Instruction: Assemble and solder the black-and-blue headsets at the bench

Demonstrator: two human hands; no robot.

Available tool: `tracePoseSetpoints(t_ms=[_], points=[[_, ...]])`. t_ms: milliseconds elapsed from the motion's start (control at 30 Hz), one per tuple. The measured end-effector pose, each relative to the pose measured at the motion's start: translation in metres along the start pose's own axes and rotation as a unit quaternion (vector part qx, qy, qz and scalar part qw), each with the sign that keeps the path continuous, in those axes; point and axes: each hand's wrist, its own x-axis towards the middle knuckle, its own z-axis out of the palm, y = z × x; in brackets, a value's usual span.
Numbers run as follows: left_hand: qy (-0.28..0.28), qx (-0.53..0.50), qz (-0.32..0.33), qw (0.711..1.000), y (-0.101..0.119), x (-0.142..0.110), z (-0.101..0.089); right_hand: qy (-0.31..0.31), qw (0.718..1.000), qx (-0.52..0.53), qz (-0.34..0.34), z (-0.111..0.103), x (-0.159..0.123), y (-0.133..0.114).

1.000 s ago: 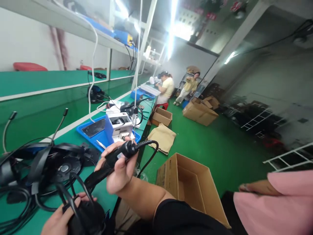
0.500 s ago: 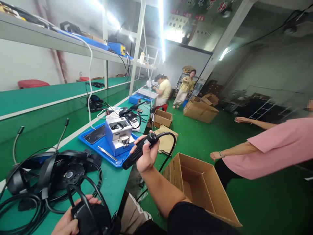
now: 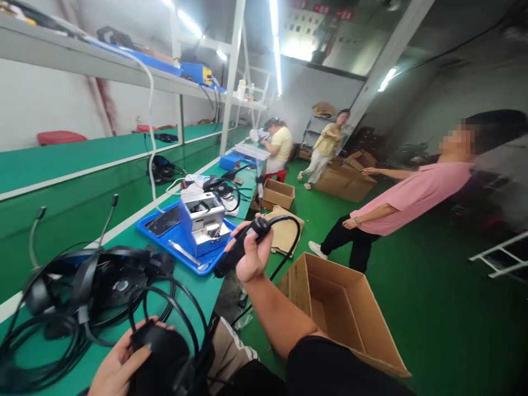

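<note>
My right hand (image 3: 250,254) is closed around a black corded hand tool (image 3: 240,246), held up beside the edge of the green workbench (image 3: 187,297); its cable loops off to the right and down. My left hand (image 3: 116,366) at the bottom left grips a black headset earcup (image 3: 160,357) whose wires arch above it. A pile of black headsets (image 3: 82,286) with microphone booms lies on the bench just beyond my left hand.
A blue tray (image 3: 175,239) with a small grey-blue machine (image 3: 204,220) stands farther along the bench. An open cardboard box (image 3: 342,308) sits on the green floor to my right. A person in a pink shirt (image 3: 412,195) leans nearby; two others work far back among boxes.
The person in pink has stepped away to the right and farther back. My left hand has shifted on the earcup and lifted it slightly. My right hand holds the tool about where it was.
</note>
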Motion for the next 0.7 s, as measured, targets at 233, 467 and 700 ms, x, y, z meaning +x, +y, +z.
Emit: tracePoseSetpoints(t_ms=[233,467,700], points=[[0.009,-0.023,0.07,0.997,-0.019,0.009,0.006,0.031,0.997,-0.058,-0.036,-0.013,0.005,0.013],[0.026,-0.041,0.073,0.996,-0.025,0.013,0.005,0.048,0.983,-0.068,-0.164,0.001,0.048,0.059],[0.01,-0.042,0.058,0.997,-0.019,0.008,0.005,0.027,0.971,-0.122,-0.204,0.006,0.076,0.103]])
